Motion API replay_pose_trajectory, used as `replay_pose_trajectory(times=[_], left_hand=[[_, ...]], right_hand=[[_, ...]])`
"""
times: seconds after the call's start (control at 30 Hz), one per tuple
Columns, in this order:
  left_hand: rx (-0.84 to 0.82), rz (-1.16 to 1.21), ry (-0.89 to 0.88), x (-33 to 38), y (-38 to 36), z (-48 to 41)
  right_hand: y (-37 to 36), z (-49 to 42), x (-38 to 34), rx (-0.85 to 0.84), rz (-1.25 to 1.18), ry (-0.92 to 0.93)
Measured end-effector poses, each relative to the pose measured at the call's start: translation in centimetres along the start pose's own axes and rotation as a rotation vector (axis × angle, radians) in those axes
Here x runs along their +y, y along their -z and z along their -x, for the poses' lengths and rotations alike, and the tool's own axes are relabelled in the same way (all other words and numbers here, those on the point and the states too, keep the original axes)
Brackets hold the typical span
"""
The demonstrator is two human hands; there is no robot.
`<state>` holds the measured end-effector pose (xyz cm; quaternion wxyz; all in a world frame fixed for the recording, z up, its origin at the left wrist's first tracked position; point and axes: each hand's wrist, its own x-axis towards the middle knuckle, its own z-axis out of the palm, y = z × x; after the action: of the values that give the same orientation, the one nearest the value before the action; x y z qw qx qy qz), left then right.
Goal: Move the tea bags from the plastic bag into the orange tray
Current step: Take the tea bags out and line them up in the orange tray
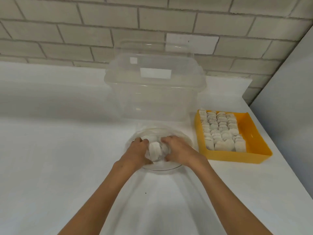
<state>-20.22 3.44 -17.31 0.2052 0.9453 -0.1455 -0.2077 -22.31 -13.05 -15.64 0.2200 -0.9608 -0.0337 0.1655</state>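
Note:
A clear plastic bag [176, 135] lies open on the white counter just in front of me. Both of my hands are inside its mouth. My left hand [138, 150] and my right hand [176, 150] curl around a stack of white tea bags [155, 150] from either side. To the right stands the orange tray [254, 133], holding several rows of tea bags [220, 129] on edge in its left part. The tray's right strip is bare.
A large clear plastic container [155, 92] stands upright right behind the bag. A tiled wall runs along the back of the counter [59, 141]. A grey panel [288, 99] rises at the far right beside the tray.

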Motion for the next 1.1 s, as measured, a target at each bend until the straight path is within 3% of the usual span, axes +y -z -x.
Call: replay_pose_trajectory(times=[0.1,0.27,0.57,0.67,0.9,1.0,1.1], left_hand=[[0.01,0.015,-0.032,-0.6,-0.4,-0.1],[0.074,0.163,-0.125,-0.9,-1.1,0.0],[0.354,0.501,-0.172,-0.9,-0.2,1.0],[0.353,0.646,-0.163,-0.7,1.4,1.8],[0.106,1.182,-0.137,-0.3,3.0,2.4],[0.159,1.202,-0.113,-1.0,3.0,2.2],[0.216,1.14,-0.096,-1.9,3.1,2.1]], right_hand=[[-0.4,0.2,-0.4,-0.013,0.007,-0.017],[-1.7,0.1,-1.8,0.106,-0.029,-0.055],[-0.8,-0.2,-2.6,0.411,-0.455,-0.136],[0.1,0.2,-3.1,0.508,-0.493,-0.108],[1.6,1.0,-5.5,0.428,-0.567,0.108],[1.5,1.1,-5.5,0.33,-0.626,0.135],[0.1,0.5,-5.1,0.36,-0.568,0.015]])
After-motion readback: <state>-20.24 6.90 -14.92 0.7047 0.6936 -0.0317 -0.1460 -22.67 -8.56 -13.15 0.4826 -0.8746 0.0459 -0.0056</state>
